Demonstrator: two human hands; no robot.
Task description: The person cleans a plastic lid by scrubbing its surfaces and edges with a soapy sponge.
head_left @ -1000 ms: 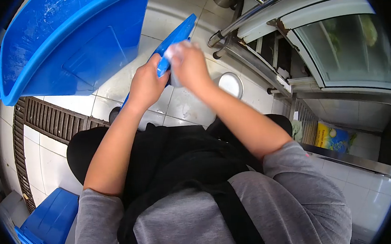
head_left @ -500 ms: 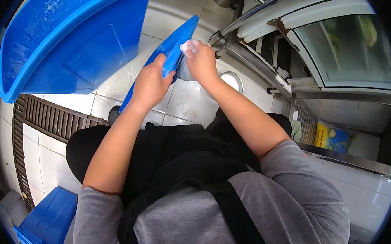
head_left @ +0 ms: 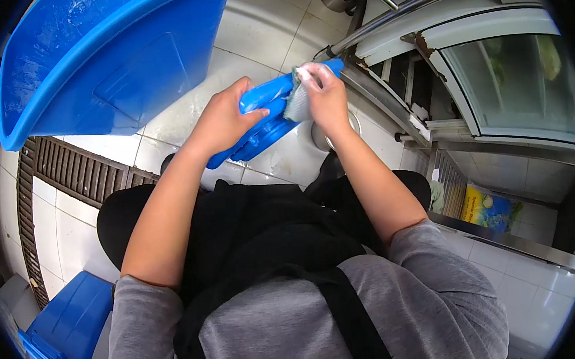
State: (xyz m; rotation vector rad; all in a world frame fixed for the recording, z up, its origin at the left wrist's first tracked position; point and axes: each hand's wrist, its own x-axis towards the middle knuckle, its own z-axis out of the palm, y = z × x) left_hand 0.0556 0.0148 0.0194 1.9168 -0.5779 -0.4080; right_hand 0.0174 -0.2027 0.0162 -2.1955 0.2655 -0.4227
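A blue plastic piece, like a lid, (head_left: pixel 258 138) is tilted between my hands above the tiled floor. My left hand (head_left: pixel 224 117) grips its left end, thumb on the near side. My right hand (head_left: pixel 327 96) pinches a grey-green cloth or scouring pad (head_left: pixel 297 101) with white foam on it, against the right part of the blue piece. Behind my right wrist, a round white container (head_left: pixel 354 125) stands on the floor, partly hidden.
A large blue bin (head_left: pixel 141 83) stands at the upper left, near a brown floor drain grate (head_left: pixel 77 169). Stacked blue lids (head_left: pixel 71 321) are at the lower left. On the right are a metal-framed glass door (head_left: pixel 507 77) and a yellow-blue bag (head_left: pixel 486 211).
The blue piece has turned from a steep edge-on pose to a flatter one, showing its ridged side. My right hand has moved right and down with the pad, now plainly visible.
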